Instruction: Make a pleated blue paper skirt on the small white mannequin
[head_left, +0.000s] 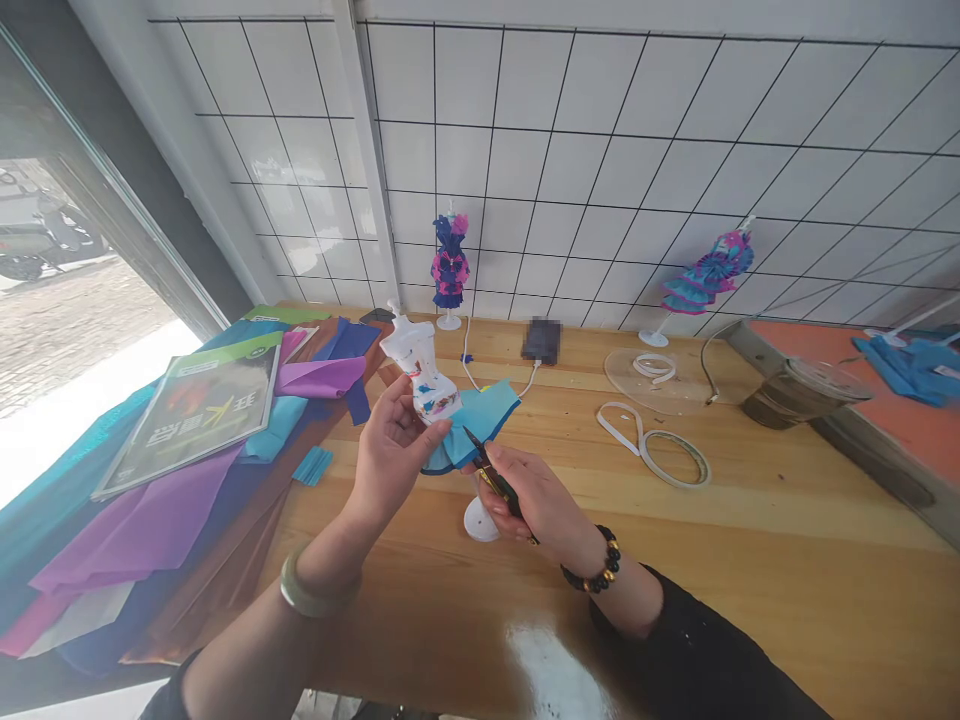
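Scissors (486, 468), gripped in the closed right hand (536, 500), meet the blue paper skirt (484, 415) at 4 o'clock of the miniature mannequin (420, 365), clasped mid-table in the left hand (390, 450); a slip may nick that thumb.

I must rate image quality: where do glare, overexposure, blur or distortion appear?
Head view: glare on the table near the bottom; the window at left is washed out; the dark device is blurred; the wall tiles curve; left hand, mannequin, right hand, scissors look sharp.

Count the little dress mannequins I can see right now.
3: a white mannequin held in the left hand; a dark blue mannequin upright by the tiled wall; a ruffled mannequin leaning farther right. Others may be hidden.
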